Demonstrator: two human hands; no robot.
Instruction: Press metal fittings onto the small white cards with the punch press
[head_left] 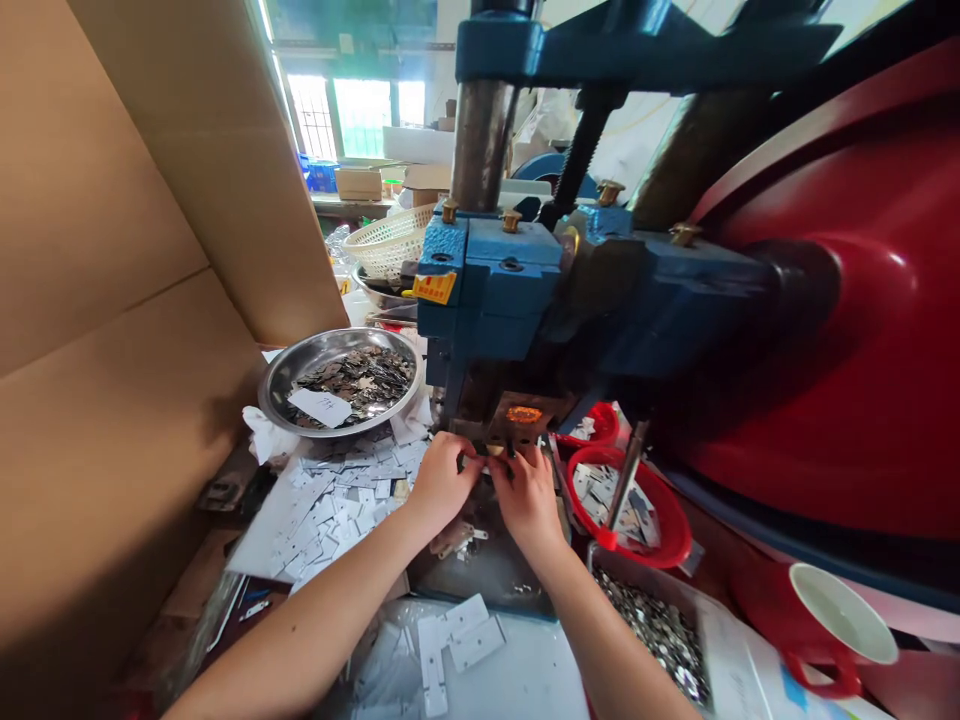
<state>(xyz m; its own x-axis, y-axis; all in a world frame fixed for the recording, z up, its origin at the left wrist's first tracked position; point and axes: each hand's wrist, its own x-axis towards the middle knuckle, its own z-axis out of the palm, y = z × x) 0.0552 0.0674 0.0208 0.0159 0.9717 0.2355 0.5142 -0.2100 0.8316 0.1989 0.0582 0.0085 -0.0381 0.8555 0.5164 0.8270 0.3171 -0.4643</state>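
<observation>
Left hand, right hand: both pinching a small plate (under blue press); steel bowl sitting at ten o'clock.

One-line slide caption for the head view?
Left hand and right hand meet fingertips at the blue press die, beside a steel bowl of metal parts.

Looks forward and down from head height, close over the left hand and right hand at the blue press; takes in cardboard left of the left hand, windows far beyond both.
</observation>
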